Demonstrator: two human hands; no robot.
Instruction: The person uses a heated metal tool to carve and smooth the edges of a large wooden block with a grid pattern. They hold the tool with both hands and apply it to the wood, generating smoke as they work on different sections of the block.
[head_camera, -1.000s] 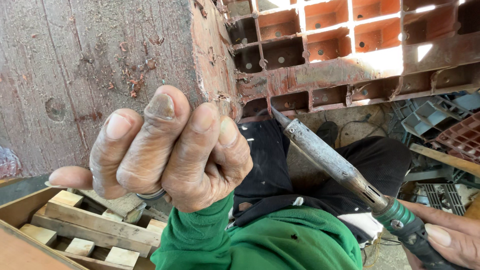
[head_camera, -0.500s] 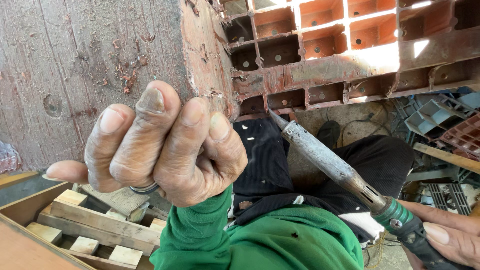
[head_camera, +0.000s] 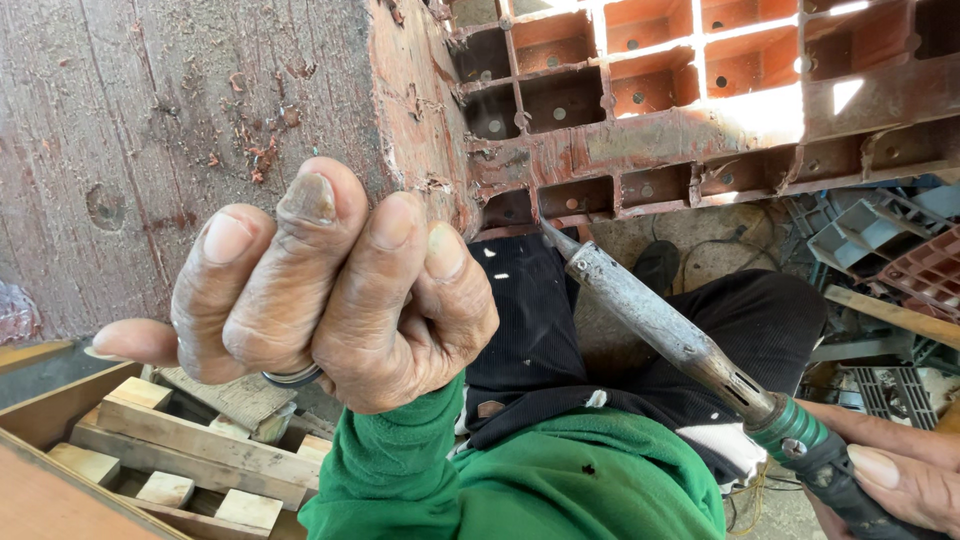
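Note:
My left hand (head_camera: 330, 290) is curled into a fist in front of the lower edge of a worn red plastic panel (head_camera: 200, 100), thumb pointing left and a ring on one finger. Nothing shows inside the fist. My right hand (head_camera: 900, 480) at the bottom right grips the green handle of a soldering iron (head_camera: 660, 325). Its long metal shaft slants up to the left. The tip touches a rough melted seam on the red grid-ribbed crate (head_camera: 700, 130), just right of my left hand.
Wooden blocks and slats (head_camera: 170, 450) lie in a box at the lower left. Grey and red plastic crate pieces (head_camera: 890, 250) are piled at the right. My green sleeve (head_camera: 540, 480) and dark trousers fill the bottom middle, over a concrete floor.
Almost nothing has changed. My left fist has shifted only slightly and the iron's tip stays at the seam.

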